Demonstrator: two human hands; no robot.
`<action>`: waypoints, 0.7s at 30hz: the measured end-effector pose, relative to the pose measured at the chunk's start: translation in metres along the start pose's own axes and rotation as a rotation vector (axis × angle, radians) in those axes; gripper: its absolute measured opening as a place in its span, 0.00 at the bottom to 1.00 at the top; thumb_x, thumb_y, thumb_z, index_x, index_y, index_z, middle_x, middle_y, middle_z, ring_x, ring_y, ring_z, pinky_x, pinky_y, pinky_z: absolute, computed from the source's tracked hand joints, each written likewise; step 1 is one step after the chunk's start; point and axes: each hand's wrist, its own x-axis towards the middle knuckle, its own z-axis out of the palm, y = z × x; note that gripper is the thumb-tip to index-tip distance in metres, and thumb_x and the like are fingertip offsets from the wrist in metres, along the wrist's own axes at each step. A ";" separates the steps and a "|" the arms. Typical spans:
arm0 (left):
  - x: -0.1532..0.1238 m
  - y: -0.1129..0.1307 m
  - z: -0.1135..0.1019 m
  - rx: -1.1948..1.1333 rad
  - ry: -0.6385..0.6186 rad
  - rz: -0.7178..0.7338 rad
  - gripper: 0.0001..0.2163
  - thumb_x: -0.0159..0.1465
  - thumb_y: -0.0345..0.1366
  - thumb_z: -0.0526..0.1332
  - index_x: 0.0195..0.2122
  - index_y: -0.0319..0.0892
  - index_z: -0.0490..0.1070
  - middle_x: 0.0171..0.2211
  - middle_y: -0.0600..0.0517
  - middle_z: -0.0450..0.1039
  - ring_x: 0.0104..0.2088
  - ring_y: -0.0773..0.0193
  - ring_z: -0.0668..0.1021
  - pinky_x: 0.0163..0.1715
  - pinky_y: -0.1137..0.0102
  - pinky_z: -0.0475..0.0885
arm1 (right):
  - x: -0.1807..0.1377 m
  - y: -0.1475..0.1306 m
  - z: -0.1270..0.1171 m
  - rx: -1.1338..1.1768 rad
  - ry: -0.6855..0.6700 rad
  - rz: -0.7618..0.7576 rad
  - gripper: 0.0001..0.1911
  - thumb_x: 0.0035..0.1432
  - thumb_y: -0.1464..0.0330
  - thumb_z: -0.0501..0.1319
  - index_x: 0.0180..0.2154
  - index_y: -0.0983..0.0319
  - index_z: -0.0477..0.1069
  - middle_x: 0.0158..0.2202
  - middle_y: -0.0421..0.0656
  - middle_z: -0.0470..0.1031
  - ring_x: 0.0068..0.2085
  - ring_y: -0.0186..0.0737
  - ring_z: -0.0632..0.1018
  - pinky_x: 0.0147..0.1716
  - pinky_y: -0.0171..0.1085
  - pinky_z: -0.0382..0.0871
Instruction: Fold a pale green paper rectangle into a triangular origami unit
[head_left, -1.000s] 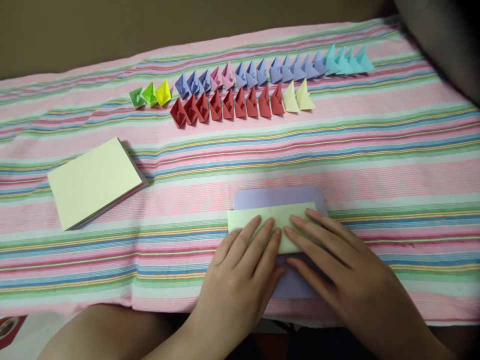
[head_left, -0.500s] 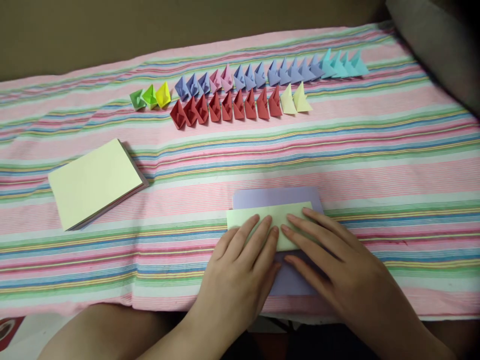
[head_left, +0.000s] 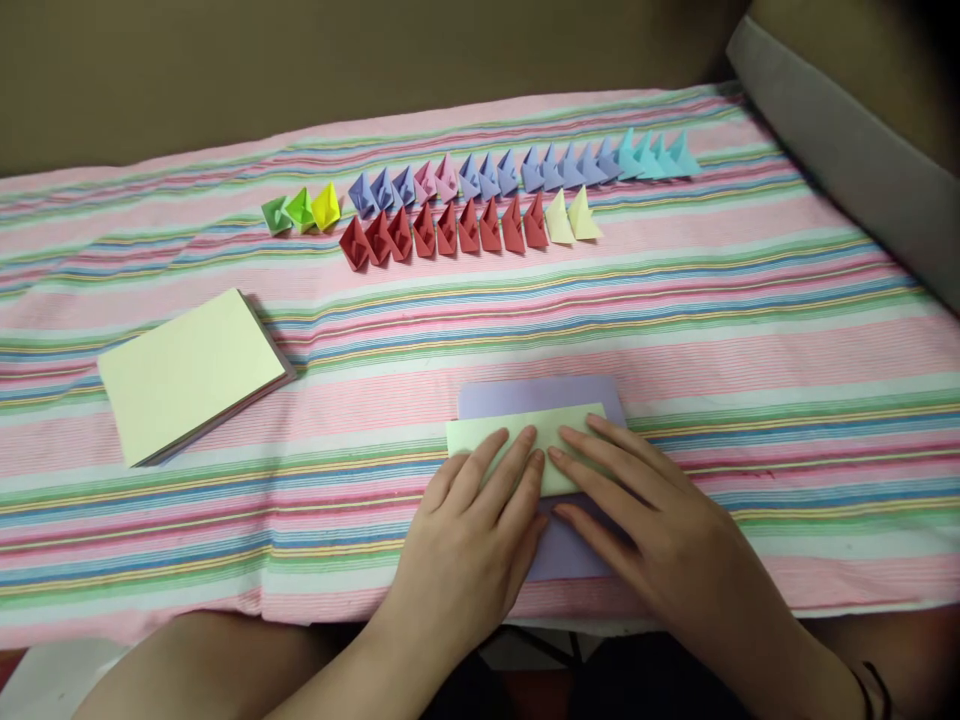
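Observation:
A pale yellow-green strip of folded paper [head_left: 529,421] lies across a purple rectangular pad [head_left: 540,394] near the table's front edge. My left hand [head_left: 472,535] rests on the left half of the paper, palm down, its fingers stretched out and slightly apart. On the right half, my right hand [head_left: 652,510] lies with fingers spread, its thumb over the purple pad just below the paper. The fingertips of both hands nearly meet at the middle of the strip. My hands cover much of the paper's lower part.
At the left lies a stack of pale yellow paper [head_left: 191,375]. Toward the back stand rows of small folded paper boats, among them red ones [head_left: 447,232], light blue ones [head_left: 656,155] and a yellow one [head_left: 326,207]. A striped cloth [head_left: 360,340] covers the table; a grey cushion-like edge [head_left: 840,130] borders the right.
The camera view has shifted a little, so the table's back sits lower in the picture. Both hands stay flat on the paper in nearly the same pose.

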 end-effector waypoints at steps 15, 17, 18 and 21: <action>-0.002 0.001 0.001 0.018 0.019 -0.005 0.19 0.67 0.36 0.52 0.58 0.39 0.64 0.62 0.51 0.61 0.59 0.55 0.66 0.52 0.60 0.64 | 0.000 0.000 0.001 0.013 0.006 0.006 0.17 0.61 0.70 0.58 0.51 0.69 0.71 0.52 0.51 0.74 0.58 0.52 0.69 0.53 0.51 0.70; -0.001 0.001 0.001 0.022 0.019 -0.004 0.19 0.67 0.37 0.52 0.58 0.39 0.64 0.61 0.51 0.62 0.59 0.55 0.67 0.52 0.60 0.64 | 0.000 -0.001 0.001 0.019 0.006 0.018 0.17 0.61 0.70 0.58 0.51 0.68 0.71 0.52 0.51 0.74 0.58 0.52 0.69 0.53 0.51 0.70; -0.001 0.001 0.001 0.022 0.019 -0.004 0.19 0.67 0.37 0.52 0.58 0.39 0.64 0.61 0.51 0.62 0.59 0.55 0.67 0.52 0.60 0.65 | 0.000 -0.001 0.001 0.021 0.006 0.022 0.17 0.61 0.70 0.58 0.52 0.67 0.71 0.52 0.50 0.74 0.58 0.51 0.69 0.53 0.51 0.70; -0.001 0.001 0.001 0.019 0.013 -0.005 0.19 0.67 0.37 0.52 0.58 0.39 0.65 0.61 0.50 0.62 0.58 0.54 0.67 0.52 0.60 0.65 | -0.001 -0.001 0.001 0.022 -0.001 0.032 0.17 0.61 0.70 0.58 0.52 0.66 0.71 0.53 0.50 0.74 0.58 0.51 0.69 0.54 0.50 0.70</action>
